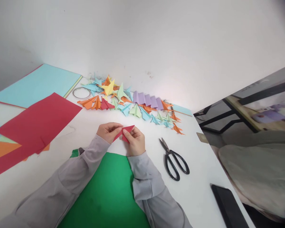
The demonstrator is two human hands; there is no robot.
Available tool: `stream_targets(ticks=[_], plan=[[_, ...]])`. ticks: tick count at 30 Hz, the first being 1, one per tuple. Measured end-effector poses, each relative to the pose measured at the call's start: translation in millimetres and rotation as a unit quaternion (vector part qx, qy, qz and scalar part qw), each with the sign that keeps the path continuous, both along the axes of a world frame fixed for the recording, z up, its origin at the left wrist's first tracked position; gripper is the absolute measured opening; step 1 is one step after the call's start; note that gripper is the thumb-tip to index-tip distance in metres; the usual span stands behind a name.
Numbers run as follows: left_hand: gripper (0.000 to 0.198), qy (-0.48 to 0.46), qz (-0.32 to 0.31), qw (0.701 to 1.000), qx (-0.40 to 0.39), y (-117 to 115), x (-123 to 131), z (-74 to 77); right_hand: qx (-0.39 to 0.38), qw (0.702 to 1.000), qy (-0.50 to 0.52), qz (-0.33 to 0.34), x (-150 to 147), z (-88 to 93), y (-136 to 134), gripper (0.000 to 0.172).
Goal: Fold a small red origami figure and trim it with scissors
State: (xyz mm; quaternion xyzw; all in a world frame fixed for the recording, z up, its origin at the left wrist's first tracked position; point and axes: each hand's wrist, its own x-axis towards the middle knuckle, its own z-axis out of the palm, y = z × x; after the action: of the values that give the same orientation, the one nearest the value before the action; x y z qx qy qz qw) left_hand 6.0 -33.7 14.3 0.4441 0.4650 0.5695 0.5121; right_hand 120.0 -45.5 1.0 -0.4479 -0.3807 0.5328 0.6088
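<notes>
Over the white counter (pixel 199 158), my left hand (pixel 107 132) and right hand (pixel 137 142) are pinching a small, sharp-cornered, folded red paper (pixel 129 128).

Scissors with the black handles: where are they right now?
In the head view, the scissors lie on the white table, right of the person's right hand, between it and the black slab at lower right.

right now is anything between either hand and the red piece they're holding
Nothing visible: the left hand and right hand both touch the red piece directly. The scissors lie apart to the right.
</notes>
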Motion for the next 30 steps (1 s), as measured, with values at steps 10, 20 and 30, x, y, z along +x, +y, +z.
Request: stream_targets(ticks=[10, 20, 30], plan=[[0.029, 0.110, -0.038, 0.981, 0.155, -0.9, -4.5, -4.1, -0.053, 0.990, 0.105, -0.073, -1.0, 2.6, 4.6, 0.025], [0.010, 0.112, -0.101, 0.969, 0.193, 4.7, -11.2, -6.5, -0.050, 0.986, 0.148, -0.059, 2.5, 3.8, 5.4, 0.024], [0.009, 0.029, -0.129, 0.978, 0.161, 6.1, -12.1, -9.0, -0.073, 0.987, 0.142, -0.006, 4.4, 8.7, 2.2, 0.025]])
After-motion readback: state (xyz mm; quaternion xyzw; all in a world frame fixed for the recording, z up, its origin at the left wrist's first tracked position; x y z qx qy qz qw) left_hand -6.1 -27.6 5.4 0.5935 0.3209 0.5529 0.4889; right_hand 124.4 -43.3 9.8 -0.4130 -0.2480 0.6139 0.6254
